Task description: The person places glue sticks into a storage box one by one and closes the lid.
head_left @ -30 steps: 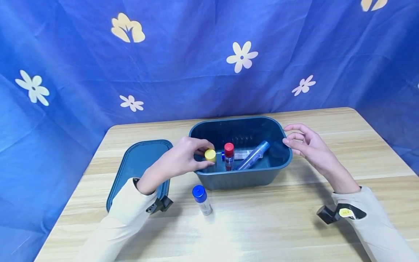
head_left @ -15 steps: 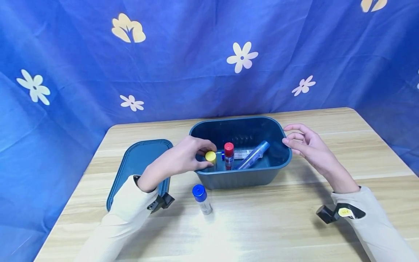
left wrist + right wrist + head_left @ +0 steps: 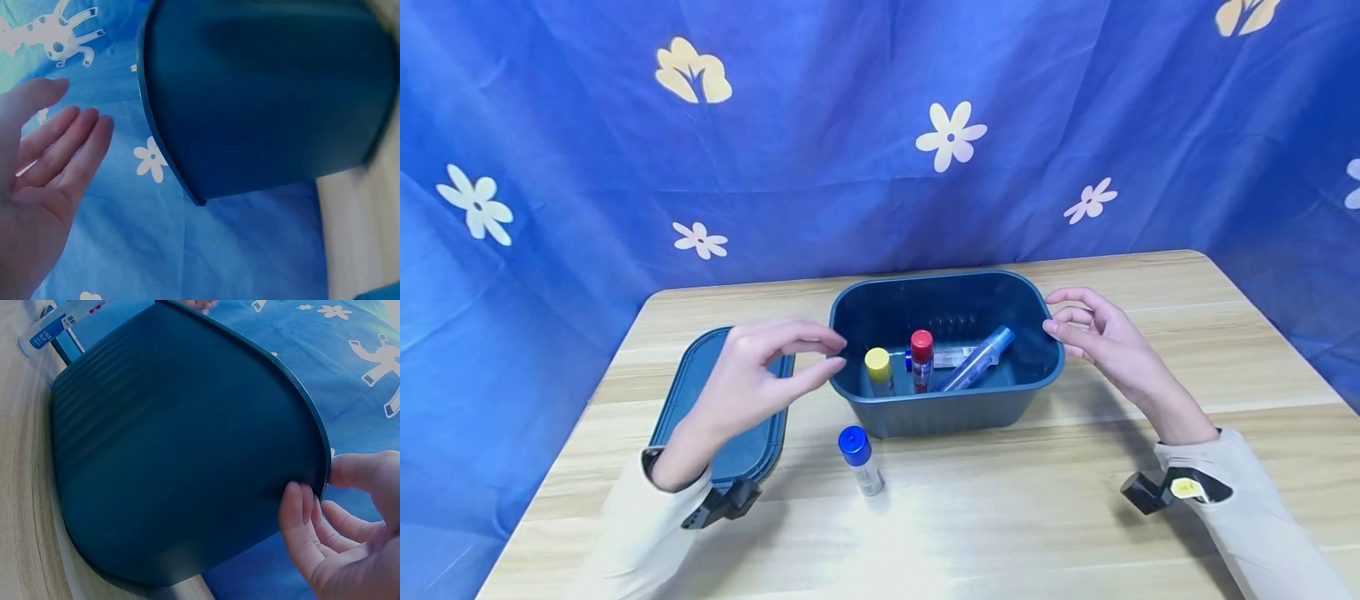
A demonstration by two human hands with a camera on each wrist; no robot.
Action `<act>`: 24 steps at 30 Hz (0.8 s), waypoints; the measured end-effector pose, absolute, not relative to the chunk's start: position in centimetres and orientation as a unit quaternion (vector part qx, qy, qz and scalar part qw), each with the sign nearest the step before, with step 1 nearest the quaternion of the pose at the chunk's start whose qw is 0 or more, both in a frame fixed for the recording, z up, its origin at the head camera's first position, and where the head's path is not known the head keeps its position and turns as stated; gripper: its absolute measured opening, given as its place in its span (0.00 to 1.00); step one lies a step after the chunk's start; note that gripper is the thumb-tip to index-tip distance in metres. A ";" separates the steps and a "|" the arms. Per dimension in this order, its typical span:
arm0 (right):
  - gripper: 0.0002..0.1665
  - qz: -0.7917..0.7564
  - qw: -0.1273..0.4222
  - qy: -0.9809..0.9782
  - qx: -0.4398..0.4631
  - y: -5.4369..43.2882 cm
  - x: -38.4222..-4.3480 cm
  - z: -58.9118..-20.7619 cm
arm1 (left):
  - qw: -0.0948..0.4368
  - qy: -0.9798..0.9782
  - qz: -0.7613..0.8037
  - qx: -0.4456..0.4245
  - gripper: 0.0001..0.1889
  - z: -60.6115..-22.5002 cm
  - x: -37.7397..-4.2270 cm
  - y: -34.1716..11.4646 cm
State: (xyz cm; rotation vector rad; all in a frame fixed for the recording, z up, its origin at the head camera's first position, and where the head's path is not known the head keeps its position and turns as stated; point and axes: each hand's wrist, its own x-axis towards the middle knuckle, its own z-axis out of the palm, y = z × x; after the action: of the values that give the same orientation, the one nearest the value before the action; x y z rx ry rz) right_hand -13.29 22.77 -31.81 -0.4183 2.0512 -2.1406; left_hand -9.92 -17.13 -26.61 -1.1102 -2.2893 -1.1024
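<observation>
A dark teal plastic bin stands on the table, holding several bottles. Its left end has an upright yellow-capped bottle; beside that stands a red-capped one. A blue tube leans over a clear blue-capped bottle lying on the bin floor. My left hand is just left of the bin rim, thumb and fingers apart, holding nothing. At the opposite end my right hand pinches the rim between thumb and fingers. In front stands a blue-capped glue bottle, its label reading liquid glue in the right wrist view.
A matching teal lid lies on the table left of the bin, partly under my left hand and wrist. Behind the wooden table hangs a blue curtain with pale flowers.
My left hand has let go of the yellow-capped bottle, leaving it upright in the bin, and has moved left out over the lid. The right hand keeps its place at the rim.
</observation>
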 end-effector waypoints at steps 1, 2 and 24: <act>0.17 -0.712 0.073 0.685 -0.138 22.8 -13.3 -31.8 | 0.177 -0.810 -0.397 -0.394 0.14 -26.8 -9.6 -17.4; 0.18 -0.711 0.072 0.685 -0.137 22.8 -13.3 -31.8 | 0.166 -0.811 -0.401 -0.391 0.14 -26.9 -9.2 -17.7; 0.18 -0.734 0.076 0.659 -0.149 22.9 -13.5 -32.2 | 0.003 -0.764 -0.546 -0.343 0.19 -33.6 -5.8 -19.3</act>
State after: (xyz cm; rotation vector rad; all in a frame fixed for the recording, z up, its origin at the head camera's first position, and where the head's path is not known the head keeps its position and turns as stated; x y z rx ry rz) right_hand -13.51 22.93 -32.24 -0.4454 1.9747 -2.2006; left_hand -5.77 -19.26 -33.56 -1.0751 -2.3972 -1.7127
